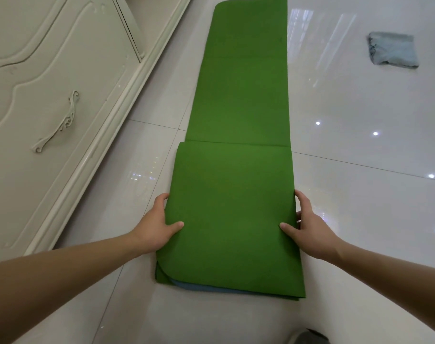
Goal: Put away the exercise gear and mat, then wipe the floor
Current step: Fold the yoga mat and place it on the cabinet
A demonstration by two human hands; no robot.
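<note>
A long green exercise mat lies on the glossy white tile floor and runs away from me. Its near end is folded into a flat stack of layers, and a strip of blue underside shows at the bottom edge. My left hand grips the stack's left edge, thumb on top and fingers curled under. My right hand grips the right edge the same way, thumb on the green surface. A folded grey-blue cloth lies on the floor at the far right.
A cream carved cabinet with an ornate handle runs along the left, close to the mat. Open tile floor spreads to the right. A dark shoe tip shows at the bottom edge.
</note>
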